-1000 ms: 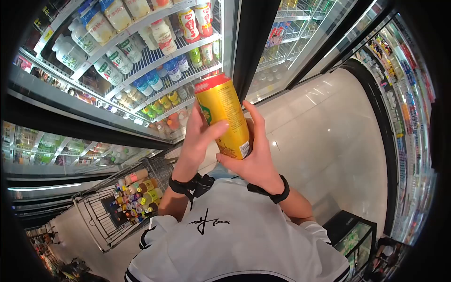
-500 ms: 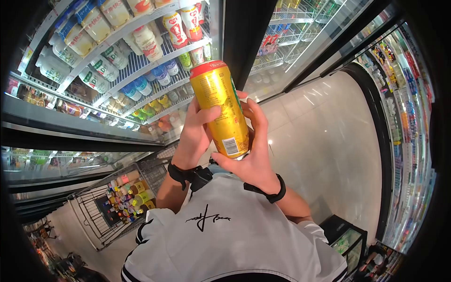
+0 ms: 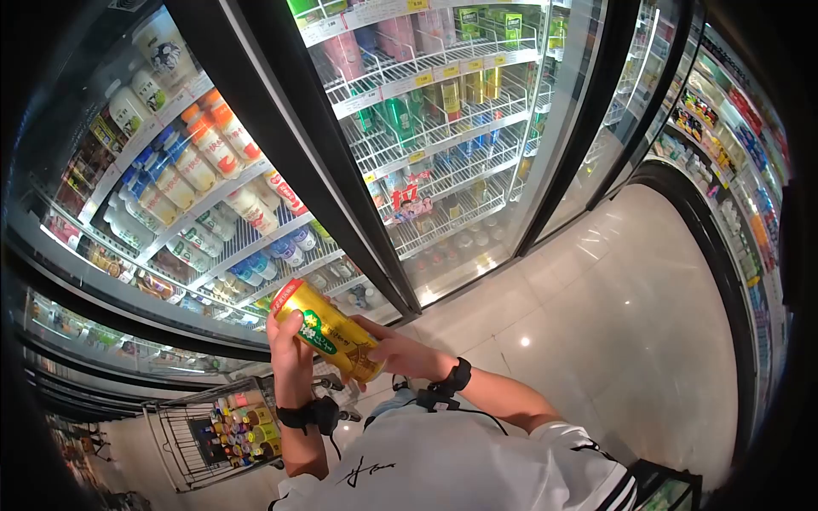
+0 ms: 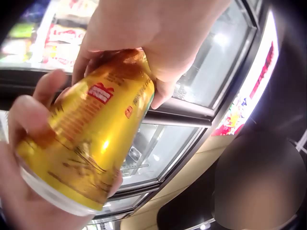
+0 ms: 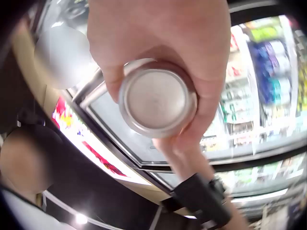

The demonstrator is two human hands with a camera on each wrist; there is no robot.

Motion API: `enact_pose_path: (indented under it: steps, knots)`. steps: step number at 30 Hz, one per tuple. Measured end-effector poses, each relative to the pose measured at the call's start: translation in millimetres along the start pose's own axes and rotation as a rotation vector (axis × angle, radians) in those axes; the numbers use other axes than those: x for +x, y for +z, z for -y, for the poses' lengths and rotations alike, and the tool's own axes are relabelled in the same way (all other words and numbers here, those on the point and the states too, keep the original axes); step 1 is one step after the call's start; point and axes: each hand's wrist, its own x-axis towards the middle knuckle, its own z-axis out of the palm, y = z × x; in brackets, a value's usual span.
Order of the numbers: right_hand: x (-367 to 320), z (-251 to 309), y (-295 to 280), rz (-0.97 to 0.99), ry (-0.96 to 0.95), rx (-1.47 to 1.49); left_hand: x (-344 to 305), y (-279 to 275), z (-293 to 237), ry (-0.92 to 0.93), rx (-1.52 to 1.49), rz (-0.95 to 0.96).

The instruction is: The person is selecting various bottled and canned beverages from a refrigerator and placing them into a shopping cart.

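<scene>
A tall yellow can [image 3: 328,334] with a red top band and a green emblem lies slanted between both hands in the head view. My left hand [image 3: 291,356] grips it near the red end, thumb across its side. Around the lower end curl the fingers of my right hand [image 3: 411,354]. In the left wrist view, small print and a red mark show on the can [image 4: 96,139], whose pale base rim points to the lower left. The right wrist view looks straight at the round silvery base [image 5: 157,98], held by the right hand [image 5: 163,33].
Ahead stand glass-door coolers with bottles on wire shelves [image 3: 400,85], divided by a black door frame [image 3: 311,153]. A wire shopping cart [image 3: 166,443] carrying several bottles is at lower left. Pale tiled floor [image 3: 588,315] stretches right toward a curved shelf unit [image 3: 724,162].
The can has come down and left in the head view and tilted over, its green emblem now facing up. The right hand has shifted around its base. The view has swung across the coolers.
</scene>
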Motion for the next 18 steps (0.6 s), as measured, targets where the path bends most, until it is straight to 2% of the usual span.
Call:
enact_pose_path:
  steps: [1, 3, 5, 7, 9, 10, 11, 12, 14, 16, 18]
  knots:
    - [3.2, 4.3, -6.1, 0.009, 0.008, 0.001, -3.3, 0.7, -0.7, 0.008, 0.004, -0.008]
    - [17.4, 18.8, -23.9, -0.419, -0.479, -1.148, -8.3, -1.9, -3.9, 0.127, 0.147, -0.114]
    - [32.1, 59.2, -23.5, -0.776, -0.773, -1.490, -10.8, -9.5, -7.6, 0.132, 0.148, -0.110]
    - [56.4, 92.8, -12.4, -0.819, -1.112, -1.730, -8.8, -17.6, -10.3, 0.133, 0.149, -0.087]
    - [85.9, 105.7, -13.5, -0.805, -1.090, -1.829, -7.4, -16.3, -11.2, 0.089, 0.082, -0.115]
    - [101.0, 106.0, -20.4, -0.861, -1.056, -1.918, -8.5, -18.2, -11.9, 0.041, 0.019, -0.159]
    - [114.8, 107.3, -23.1, -0.994, -0.977, -1.902, -6.2, -25.1, -9.9, 0.058, 0.002, -0.125]
    - [122.2, 114.6, -29.2, -1.032, -0.974, -1.918, -2.2, -36.6, -8.6, 0.012, 0.009, -0.096]
    - [124.2, 128.5, -27.2, -1.015, -0.945, -1.884, -15.9, -21.0, -29.1, 0.036, -0.130, -0.136]
    - [123.8, 132.0, -30.9, -1.003, -1.006, -1.937, -9.6, -42.3, -30.0, -0.009, -0.140, -0.116]
    - [124.3, 133.2, -28.1, -1.050, -0.934, -1.863, -4.5, -62.4, -30.6, -0.060, -0.136, -0.110]
